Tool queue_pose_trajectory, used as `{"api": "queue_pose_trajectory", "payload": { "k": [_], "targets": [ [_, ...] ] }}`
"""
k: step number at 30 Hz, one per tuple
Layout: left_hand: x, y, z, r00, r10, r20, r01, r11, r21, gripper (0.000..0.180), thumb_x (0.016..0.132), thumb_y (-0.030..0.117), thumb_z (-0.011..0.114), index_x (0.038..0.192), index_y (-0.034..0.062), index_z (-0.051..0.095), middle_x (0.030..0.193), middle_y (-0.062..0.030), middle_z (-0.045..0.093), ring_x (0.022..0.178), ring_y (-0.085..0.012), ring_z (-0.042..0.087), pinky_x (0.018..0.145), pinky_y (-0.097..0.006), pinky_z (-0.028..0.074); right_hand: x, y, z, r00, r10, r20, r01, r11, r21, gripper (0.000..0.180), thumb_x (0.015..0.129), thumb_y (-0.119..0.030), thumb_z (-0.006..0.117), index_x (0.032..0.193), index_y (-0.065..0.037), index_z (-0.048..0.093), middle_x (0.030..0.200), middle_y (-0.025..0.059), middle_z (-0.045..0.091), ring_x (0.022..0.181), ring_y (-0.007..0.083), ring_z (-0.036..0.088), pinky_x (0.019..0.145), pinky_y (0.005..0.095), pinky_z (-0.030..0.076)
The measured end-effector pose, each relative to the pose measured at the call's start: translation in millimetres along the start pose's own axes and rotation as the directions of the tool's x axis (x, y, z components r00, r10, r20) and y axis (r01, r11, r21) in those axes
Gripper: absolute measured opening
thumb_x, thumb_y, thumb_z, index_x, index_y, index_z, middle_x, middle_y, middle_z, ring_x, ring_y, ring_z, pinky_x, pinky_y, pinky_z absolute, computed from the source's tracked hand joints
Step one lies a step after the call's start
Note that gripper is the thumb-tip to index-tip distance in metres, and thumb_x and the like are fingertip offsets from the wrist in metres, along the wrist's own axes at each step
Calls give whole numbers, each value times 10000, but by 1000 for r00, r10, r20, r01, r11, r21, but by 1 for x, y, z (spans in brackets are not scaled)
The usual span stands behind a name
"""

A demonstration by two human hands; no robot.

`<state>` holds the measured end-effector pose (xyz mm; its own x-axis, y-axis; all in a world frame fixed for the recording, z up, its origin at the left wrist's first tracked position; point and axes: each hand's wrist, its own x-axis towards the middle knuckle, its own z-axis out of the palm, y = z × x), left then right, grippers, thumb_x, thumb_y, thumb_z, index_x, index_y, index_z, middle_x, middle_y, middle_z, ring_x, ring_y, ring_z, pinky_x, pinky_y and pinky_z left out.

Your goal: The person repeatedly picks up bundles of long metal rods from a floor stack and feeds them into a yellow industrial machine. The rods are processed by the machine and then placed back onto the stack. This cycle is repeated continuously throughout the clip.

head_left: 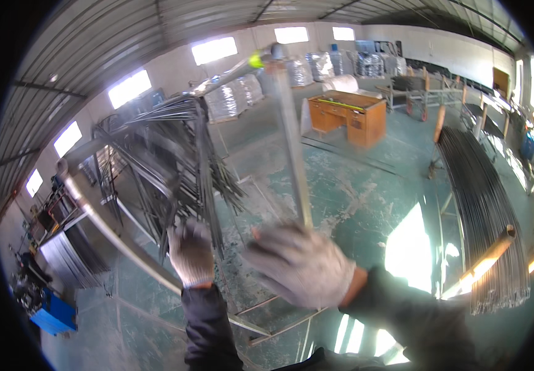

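Both my hands wear pale knitted work gloves. My left hand (191,255) is raised at the lower end of a hanging bunch of long dark strips (202,154), its fingers curled at one of them. The strips hang bent over a metal rack (115,238), fanning out at their ends. My right hand (304,263), smeared by motion, is just to the right, its fingers stretched out leftward with nothing seen in them. Behind that hand rises an upright metal post (291,142) with a bright yellow-green patch near its top.
A wooden desk (348,114) stands beyond the post. On the right, a thick bundle of long dark rods (480,210) lies on a stand with tubular posts (483,260). Pale strips (72,256) and a blue machine (53,312) are at the left. Wrapped stacks (233,99) line the far wall.
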<state>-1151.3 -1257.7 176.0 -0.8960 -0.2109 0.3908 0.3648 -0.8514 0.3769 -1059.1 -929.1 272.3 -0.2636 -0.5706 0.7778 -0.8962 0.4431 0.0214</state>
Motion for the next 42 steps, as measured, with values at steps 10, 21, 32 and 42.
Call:
{"api": "queue_pose_trajectory", "payload": {
  "k": [10,21,32,42],
  "targets": [
    [-293,-299,-35,191,-815,-547,981,175,83,252,1112,275,685,1154,26,670,988,-157,747,910,-346,725,814,-469,605,-509,-60,-59,-210,965,158,-977,-214,8,488,1047,-392,751,1441,-105,724,1297,154,804,1192,358,768,1051,456,602],
    [-348,-624,236,289,-940,-180,662,60,748,221,1110,117,619,1310,25,640,1022,-134,762,842,-262,767,764,-394,622,-784,-86,-312,-758,606,-242,-653,-700,290,599,987,-346,780,1443,35,708,1409,261,762,1320,374,736,1145,437,563],
    [-401,-902,462,258,-713,652,-76,658,749,135,1095,36,702,1228,46,680,1116,-47,655,957,-126,608,892,-319,550,-913,13,-494,-652,533,-539,-691,-710,135,511,964,-326,804,1371,-23,746,1276,215,813,1204,400,775,1043,468,613],
    [-462,-1024,502,343,-547,764,-416,640,646,214,960,-28,738,1160,15,675,1054,-126,694,913,-320,666,839,-439,568,-1008,97,-608,-619,475,-625,-526,-842,-118,767,878,-405,912,1511,-74,631,1419,185,704,1358,390,641,1161,511,521]
  ]
}}
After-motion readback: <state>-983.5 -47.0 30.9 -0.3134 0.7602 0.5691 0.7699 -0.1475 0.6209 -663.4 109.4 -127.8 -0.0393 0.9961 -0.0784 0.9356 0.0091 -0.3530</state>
